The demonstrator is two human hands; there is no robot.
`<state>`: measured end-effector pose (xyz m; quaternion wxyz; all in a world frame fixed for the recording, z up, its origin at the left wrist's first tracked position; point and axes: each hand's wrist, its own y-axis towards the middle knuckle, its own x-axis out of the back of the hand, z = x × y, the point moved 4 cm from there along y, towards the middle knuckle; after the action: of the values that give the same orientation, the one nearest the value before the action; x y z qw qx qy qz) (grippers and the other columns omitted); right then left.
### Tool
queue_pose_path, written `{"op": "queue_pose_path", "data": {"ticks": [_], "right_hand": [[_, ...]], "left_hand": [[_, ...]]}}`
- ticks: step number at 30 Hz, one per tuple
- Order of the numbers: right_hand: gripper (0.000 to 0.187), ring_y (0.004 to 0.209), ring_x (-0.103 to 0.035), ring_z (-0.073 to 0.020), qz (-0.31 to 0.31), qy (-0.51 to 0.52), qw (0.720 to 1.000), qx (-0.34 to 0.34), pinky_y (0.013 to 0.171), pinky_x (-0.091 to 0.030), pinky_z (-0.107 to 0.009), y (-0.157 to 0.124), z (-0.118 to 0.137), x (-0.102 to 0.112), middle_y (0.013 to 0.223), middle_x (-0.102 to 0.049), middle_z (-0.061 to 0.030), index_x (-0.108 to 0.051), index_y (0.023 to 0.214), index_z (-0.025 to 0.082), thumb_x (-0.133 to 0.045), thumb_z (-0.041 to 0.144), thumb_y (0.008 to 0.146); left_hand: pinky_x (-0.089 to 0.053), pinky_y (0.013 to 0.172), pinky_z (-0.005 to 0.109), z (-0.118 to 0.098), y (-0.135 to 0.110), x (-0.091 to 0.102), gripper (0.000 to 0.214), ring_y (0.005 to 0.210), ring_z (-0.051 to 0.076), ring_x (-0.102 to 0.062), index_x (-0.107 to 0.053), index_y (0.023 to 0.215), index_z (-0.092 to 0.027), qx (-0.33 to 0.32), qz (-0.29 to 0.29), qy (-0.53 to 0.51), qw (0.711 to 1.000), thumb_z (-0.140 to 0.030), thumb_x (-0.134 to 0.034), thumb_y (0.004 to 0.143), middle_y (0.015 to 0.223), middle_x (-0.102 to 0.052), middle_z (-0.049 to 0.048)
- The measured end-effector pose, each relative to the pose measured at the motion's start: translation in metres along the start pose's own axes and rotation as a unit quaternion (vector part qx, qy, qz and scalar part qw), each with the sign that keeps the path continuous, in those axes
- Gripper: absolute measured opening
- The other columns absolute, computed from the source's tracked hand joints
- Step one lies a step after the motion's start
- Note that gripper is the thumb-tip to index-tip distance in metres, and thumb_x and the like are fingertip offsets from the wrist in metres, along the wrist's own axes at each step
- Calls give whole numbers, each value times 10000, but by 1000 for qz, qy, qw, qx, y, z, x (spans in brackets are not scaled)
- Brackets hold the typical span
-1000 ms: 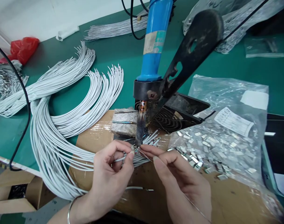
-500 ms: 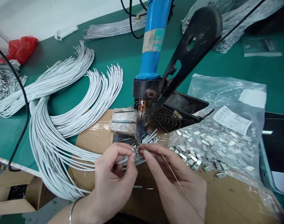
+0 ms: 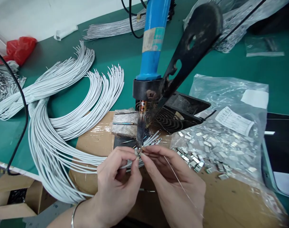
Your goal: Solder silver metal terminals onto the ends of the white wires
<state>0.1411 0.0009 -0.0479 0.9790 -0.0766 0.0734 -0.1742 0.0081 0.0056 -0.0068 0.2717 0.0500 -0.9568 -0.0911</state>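
Note:
My left hand pinches a white wire from a large bundle, with a small silver piece at its fingertips. My right hand holds a thin silver solder wire that runs down past the palm. Its fingertips nearly meet those of my left hand. A blue-handled soldering iron stands in a black clamp above them, and its dark tip reaches down just over the silver piece.
Looped white wires cover the green mat at left. Under my hands lies brown cardboard. A clear bag of metal tabs lies at right. A block holding thin rods sits behind the iron's tip.
My two hands have come closer together around the silver piece. My right hand has shifted left, and the solder wire has swung with it. The view has drifted slightly.

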Motion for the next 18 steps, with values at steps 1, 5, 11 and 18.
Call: {"op": "queue_pose_path", "data": {"ticks": [1, 5, 11, 18], "right_hand": [[130, 765, -832, -120, -1, 1, 1000, 1, 719, -642, -96, 0, 0, 0, 899, -858, 24, -830, 947, 323, -861, 242, 849], [141, 773, -829, -112, -6, -3, 1000, 2, 733, -636, -89, -1, 1, 1, 901, -856, 33, -829, 939, 329, -863, 233, 843], [118, 784, -831, -142, -3, -9, 1000, -14, 704, -654, -126, -3, 0, 3, 930, -859, -1, -825, 966, 314, -862, 295, 855], [126, 788, -828, -149, -7, -3, 1000, -20, 713, -661, -143, -3, -1, 3, 918, -852, -8, -823, 952, 295, -876, 299, 838]], "left_hand": [[-429, 439, 152, 0, 0, 0, 142, 551, 84, -652, -649, 838, -193, 0, 1, -1, 1000, -76, -651, 917, 863, -754, 24], [-445, 441, 148, 3, 0, -1, 135, 582, 96, -681, -655, 856, -198, 9, 4, -15, 1000, -85, -649, 929, 876, -754, 29], [-477, 458, 146, 5, 0, -1, 130, 648, 118, -731, -664, 868, -201, 13, 2, -27, 1000, -86, -652, 926, 897, -755, 35], [-477, 465, 141, 6, -1, 0, 133, 659, 115, -730, -672, 879, -209, 10, 2, -29, 1000, -87, -659, 929, 905, -759, 26]]}}
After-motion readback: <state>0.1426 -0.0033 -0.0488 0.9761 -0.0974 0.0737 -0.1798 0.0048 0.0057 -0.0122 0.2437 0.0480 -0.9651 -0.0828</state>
